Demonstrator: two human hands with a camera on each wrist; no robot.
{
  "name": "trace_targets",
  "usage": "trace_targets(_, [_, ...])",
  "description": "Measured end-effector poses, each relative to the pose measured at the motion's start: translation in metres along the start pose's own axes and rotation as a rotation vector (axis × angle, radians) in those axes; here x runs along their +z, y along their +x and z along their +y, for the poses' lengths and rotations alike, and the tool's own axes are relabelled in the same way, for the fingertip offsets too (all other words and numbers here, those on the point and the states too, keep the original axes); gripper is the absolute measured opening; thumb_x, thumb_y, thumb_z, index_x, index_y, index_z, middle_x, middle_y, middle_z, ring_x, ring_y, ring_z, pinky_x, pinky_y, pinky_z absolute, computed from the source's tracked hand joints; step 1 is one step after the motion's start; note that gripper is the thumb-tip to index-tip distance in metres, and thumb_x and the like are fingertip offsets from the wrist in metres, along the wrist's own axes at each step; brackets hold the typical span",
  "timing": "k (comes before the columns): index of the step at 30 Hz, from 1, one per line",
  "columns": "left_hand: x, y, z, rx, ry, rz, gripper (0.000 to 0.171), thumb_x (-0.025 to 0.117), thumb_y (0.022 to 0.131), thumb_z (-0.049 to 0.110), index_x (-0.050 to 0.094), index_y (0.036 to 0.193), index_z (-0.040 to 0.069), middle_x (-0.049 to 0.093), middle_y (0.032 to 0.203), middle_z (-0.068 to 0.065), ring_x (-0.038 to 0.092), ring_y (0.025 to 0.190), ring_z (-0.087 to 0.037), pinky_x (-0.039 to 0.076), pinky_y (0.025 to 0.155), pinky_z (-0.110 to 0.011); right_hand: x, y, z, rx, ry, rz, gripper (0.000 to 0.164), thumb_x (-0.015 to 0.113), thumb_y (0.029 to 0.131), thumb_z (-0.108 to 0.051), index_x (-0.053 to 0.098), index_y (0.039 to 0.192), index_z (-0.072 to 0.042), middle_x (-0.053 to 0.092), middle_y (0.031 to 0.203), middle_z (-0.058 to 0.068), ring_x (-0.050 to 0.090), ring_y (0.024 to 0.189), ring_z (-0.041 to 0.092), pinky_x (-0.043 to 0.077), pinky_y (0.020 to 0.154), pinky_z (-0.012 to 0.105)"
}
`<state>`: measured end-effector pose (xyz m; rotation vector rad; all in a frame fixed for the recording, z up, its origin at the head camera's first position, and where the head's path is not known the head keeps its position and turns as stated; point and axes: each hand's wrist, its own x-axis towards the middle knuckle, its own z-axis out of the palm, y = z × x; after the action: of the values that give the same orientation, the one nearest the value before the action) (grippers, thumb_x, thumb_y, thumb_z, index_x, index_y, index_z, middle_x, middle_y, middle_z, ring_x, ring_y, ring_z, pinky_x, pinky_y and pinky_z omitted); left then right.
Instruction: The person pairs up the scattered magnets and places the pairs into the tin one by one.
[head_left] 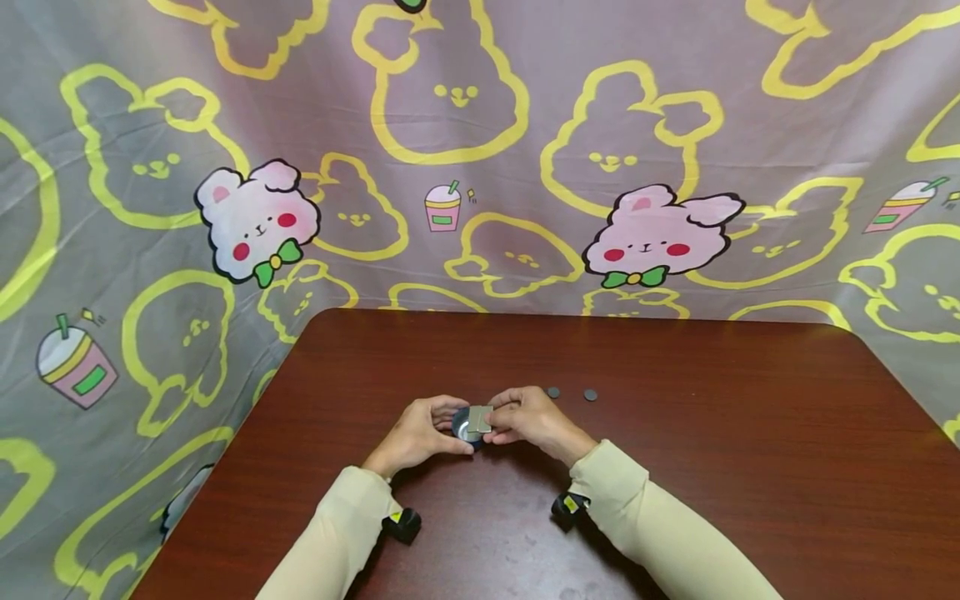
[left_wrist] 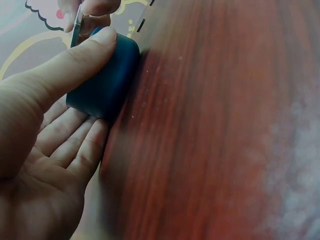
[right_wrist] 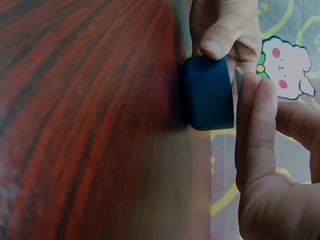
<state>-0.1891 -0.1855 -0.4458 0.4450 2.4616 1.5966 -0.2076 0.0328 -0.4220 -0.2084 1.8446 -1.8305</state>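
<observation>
A small dark blue round container (head_left: 457, 432) with a light, shiny inside sits on the table in the head view. My left hand (head_left: 422, 435) holds it from the left, thumb on the near side and fingers behind. The container's smooth blue wall (left_wrist: 112, 75) shows in the left wrist view. With its fingertips my right hand (head_left: 531, 422) pinches a flat, square silvery-gold piece (head_left: 480, 418), which overlaps the container's top. From the right wrist, only a thin edge of that piece (right_wrist: 239, 75) shows beside the blue container (right_wrist: 209, 95).
Two small dark grey discs (head_left: 590, 395) lie on the brown wooden table (head_left: 712, 450), just beyond my right hand. A curtain (head_left: 495, 75) printed with bunnies and cups hangs behind the table and along its left side.
</observation>
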Motion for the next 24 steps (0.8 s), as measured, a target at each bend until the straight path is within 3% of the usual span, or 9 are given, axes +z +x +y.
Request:
trace_targets(4, [0.0001, 0.0009, 0.0011, 0.006, 0.002, -0.007, 0.058, 0.086, 0.071, -0.007, 0.060, 0.123, -0.013, 0.067, 0.115, -0.022, 0.066, 0.105, -0.034, 0.054, 0.091, -0.044, 0.0009, 0.0011, 0.0000, 0.004, 0.012, 0.001, 0.034, 0.061, 0.092, 0.006, 0.053, 0.122, 0.018, 0.069, 0.096, 0.022, 0.071, 0.073, 0.019, 0.059, 0.068, 0.027])
trace_targets(19, [0.0007, 0.0013, -0.0012, -0.011, -0.015, -0.009, 0.060, 0.090, 0.071, 0.005, 0.063, 0.124, -0.005, 0.068, 0.116, -0.016, 0.067, 0.104, -0.025, 0.054, 0.089, -0.033, 0.0035, 0.0054, 0.0013, 0.003, 0.023, 0.009, 0.030, 0.060, 0.091, 0.010, 0.054, 0.119, 0.020, 0.068, 0.099, 0.025, 0.071, 0.071, 0.020, 0.059, 0.071, 0.030])
trace_targets(24, [0.0010, 0.0014, -0.0026, 0.000, -0.025, -0.012, 0.061, 0.090, 0.071, 0.004, 0.063, 0.124, -0.006, 0.068, 0.116, -0.016, 0.067, 0.103, -0.025, 0.054, 0.089, -0.031, 0.0052, 0.0079, 0.0003, 0.006, -0.011, -0.001, 0.027, 0.064, 0.089, 0.009, 0.059, 0.114, 0.019, 0.069, 0.092, 0.022, 0.069, 0.066, 0.018, 0.059, 0.068, 0.029])
